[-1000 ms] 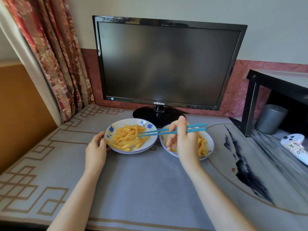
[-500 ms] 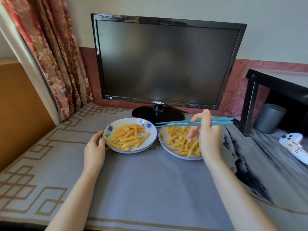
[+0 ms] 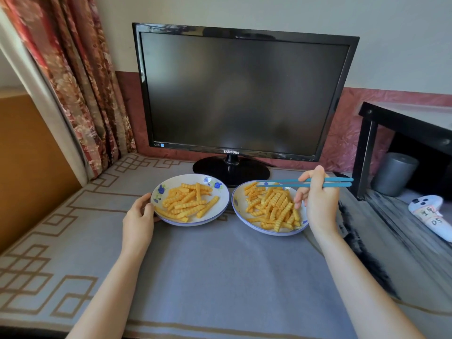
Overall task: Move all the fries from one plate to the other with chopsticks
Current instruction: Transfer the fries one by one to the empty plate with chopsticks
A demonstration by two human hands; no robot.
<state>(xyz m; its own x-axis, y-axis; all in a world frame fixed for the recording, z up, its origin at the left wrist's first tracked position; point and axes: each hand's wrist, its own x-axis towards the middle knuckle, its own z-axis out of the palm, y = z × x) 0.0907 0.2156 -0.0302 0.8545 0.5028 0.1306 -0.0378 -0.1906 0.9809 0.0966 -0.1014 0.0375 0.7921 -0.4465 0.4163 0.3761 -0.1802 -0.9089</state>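
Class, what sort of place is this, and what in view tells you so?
Probably a desk in a home: a monitor stands on a patterned mat, floral curtains hang at the left, and a white game controller lies at the right.

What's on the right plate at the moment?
Crinkle fries piled on the right plate; the chopsticks reach over its far rim. The right hand hides its right edge, so fries there cannot be seen.
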